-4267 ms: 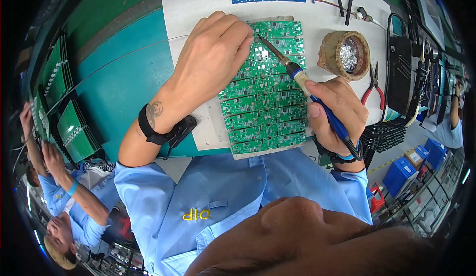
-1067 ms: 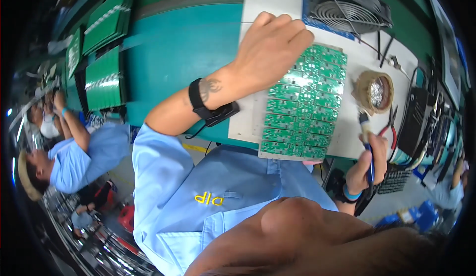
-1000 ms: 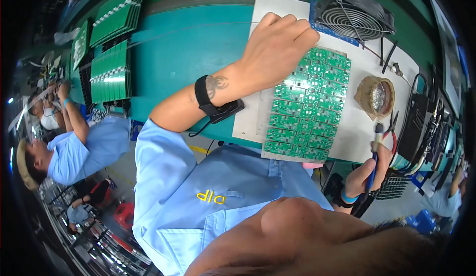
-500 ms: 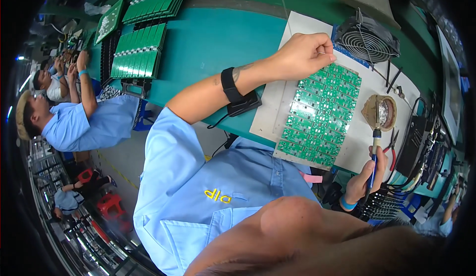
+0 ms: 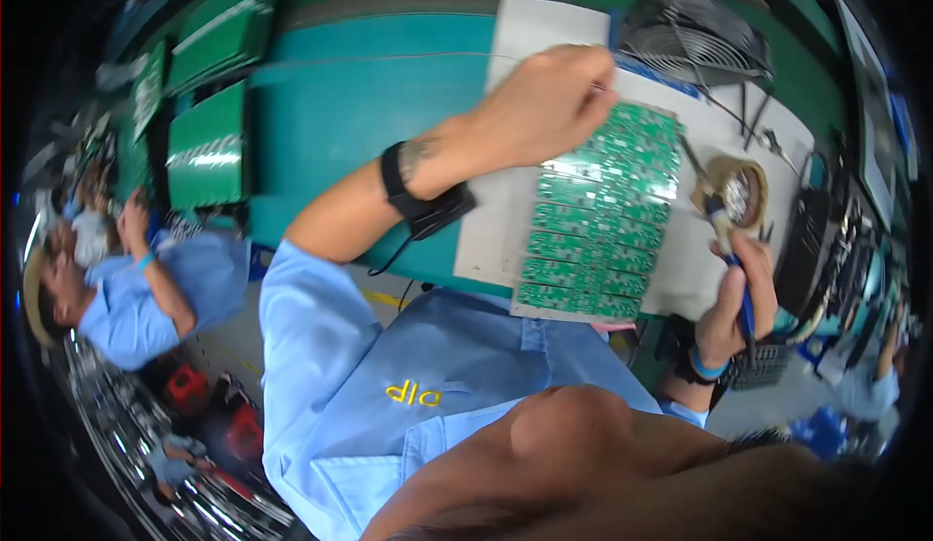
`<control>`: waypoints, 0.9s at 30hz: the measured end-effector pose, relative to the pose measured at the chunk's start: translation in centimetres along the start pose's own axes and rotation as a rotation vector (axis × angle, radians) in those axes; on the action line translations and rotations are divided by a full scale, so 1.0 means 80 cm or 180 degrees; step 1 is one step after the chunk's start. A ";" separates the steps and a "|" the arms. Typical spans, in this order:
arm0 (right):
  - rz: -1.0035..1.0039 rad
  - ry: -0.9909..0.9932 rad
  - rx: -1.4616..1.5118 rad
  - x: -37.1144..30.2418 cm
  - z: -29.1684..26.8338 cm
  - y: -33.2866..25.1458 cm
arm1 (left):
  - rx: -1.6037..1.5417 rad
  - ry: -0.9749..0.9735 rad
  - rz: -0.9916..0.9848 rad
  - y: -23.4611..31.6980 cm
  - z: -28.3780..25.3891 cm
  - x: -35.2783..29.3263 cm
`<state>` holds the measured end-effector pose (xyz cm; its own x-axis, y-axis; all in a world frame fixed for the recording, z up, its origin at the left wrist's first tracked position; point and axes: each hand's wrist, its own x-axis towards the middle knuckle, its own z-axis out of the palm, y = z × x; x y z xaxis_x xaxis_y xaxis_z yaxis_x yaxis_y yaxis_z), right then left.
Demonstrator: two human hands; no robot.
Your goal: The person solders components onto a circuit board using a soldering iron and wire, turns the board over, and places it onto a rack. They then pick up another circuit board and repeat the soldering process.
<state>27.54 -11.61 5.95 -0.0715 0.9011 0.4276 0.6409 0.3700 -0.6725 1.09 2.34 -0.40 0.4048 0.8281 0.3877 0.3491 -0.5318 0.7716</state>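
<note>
- so the setup part looks done to me; the green circuit board panel point(image 5: 603, 215) lies flat on a white sheet point(image 5: 549, 21) on the bench point(image 5: 379, 104), right in front of the person
- left hand point(image 5: 544, 104) is over the panel's top left corner; its grip looks pinched together on a thin wire point(image 5: 447, 53) that trails off to the left
- right hand point(image 5: 734, 298) has its grip wrapped round the handle of a soldering iron point(image 5: 742, 288); the tip is just beside the panel's upper right edge, well apart from the wire end; can't tell if it touches
- pot point(image 5: 712, 174) with silvery bits in it sits right by the iron's shaft
- how much of the panel is finished, no clue tbh; too blurry to check single spots; boards all look joined
- stacked green boards point(image 5: 207, 152) off to the left; done or waiting, can't say
</note>
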 end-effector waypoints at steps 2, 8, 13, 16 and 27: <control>-0.0036 -0.0092 -0.0077 0.013 0.010 0.003 | 0.0049 -0.0166 -0.0072 0.002 -0.008 -0.001; -0.0142 -0.0473 0.0058 0.028 0.018 0.015 | 0.0683 -0.0250 0.0386 -0.003 -0.010 0.002; -0.0117 -0.0498 0.0172 0.035 0.021 0.023 | 0.1172 -0.0397 0.0630 0.004 -0.013 0.007; -0.0302 -0.0382 0.0300 0.038 0.027 0.031 | 0.1120 -0.0313 0.0630 0.000 -0.011 0.008; -0.0355 -0.0442 0.0231 0.039 0.034 0.035 | 0.0909 -0.0331 0.0482 -0.006 -0.004 0.006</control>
<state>27.00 -7.15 3.79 -0.2471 0.8742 0.4179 0.5667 0.4802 -0.6695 0.88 3.02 -0.43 0.5492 0.7213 0.4221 0.4950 -0.6877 0.5311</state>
